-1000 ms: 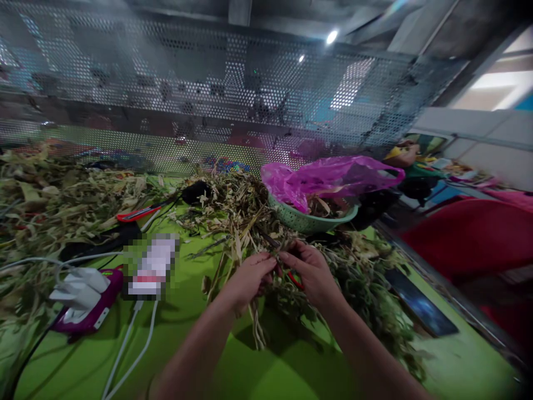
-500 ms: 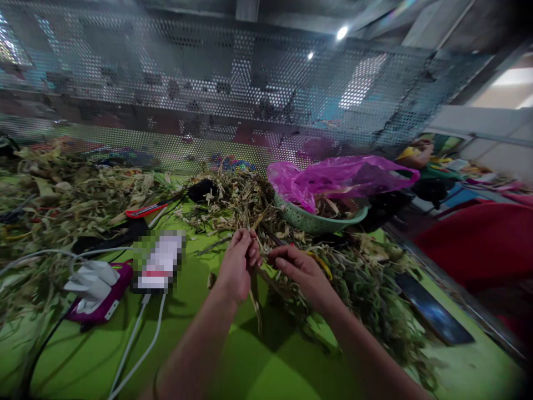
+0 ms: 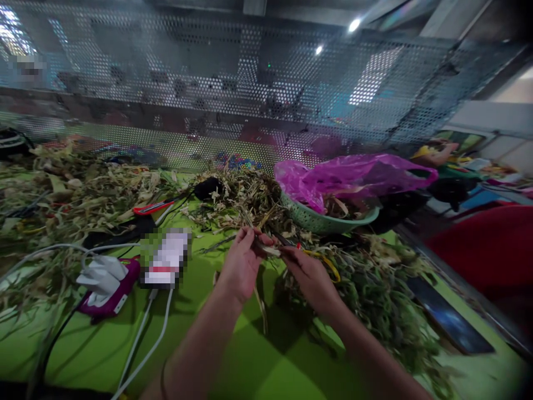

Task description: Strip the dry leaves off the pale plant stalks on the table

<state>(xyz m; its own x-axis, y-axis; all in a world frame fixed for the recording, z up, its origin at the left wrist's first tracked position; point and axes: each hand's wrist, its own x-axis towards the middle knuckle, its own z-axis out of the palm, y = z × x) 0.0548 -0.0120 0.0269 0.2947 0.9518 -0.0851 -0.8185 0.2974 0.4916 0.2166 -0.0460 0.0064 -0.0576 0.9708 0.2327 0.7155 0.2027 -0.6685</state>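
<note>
My left hand is closed on a dried plant stalk, whose lower end hangs down over the green table. Close beside it on the right, my right hand is closed, its fingertips at a pale piece of the plant between the hands. A dark tool, partly hidden, reaches from my right hand, with yellow handle loops showing by the wrist. Dried plants lie heaped just beyond my hands, and greener ones lie to the right.
A green basket under a pink plastic bag stands behind. On the left are a phone with cables, a purple power strip, a red cutter and more dried plants. A dark phone-like slab lies at right.
The view has shifted slightly. My right hand has turned further palm-down and its fingertips have come to the plant piece, which now stretches between my hands.
</note>
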